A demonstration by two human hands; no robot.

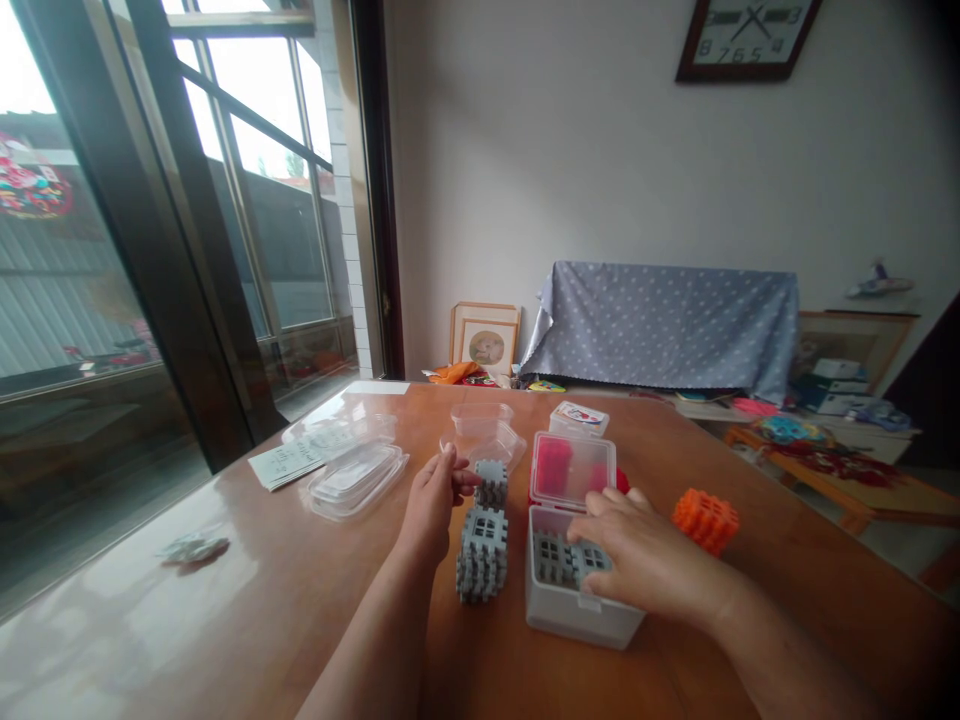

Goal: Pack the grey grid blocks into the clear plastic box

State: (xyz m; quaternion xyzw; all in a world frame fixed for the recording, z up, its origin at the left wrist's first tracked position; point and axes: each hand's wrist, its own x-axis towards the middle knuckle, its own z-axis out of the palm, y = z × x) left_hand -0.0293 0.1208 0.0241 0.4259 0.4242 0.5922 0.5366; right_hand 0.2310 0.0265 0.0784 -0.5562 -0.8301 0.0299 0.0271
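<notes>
My right hand [626,545] reaches into a clear plastic box [577,620], its thumb and fingers around grey interlocking building pieces [553,553] with window-like grids. Those pieces stand in rows inside the box, partly covered by my fingers. The box's hinged lid [574,468] is tipped back. To the left, my left hand [439,495] has its thumb raised apart from half-curled fingers, with nothing visible between them. Its fingertips come up beside a far grey stack [491,482]; whether they touch it is unclear. Nearer me lies a longer grey stack [482,560].
Orange pieces [706,520] lie right of the box. Red pieces [553,465] show through its lid. Behind are a small lidded box [579,419] and clear trays [487,440]. More clear lids [356,482], a paper sheet [281,463] and a crumpled packet [193,547] sit left.
</notes>
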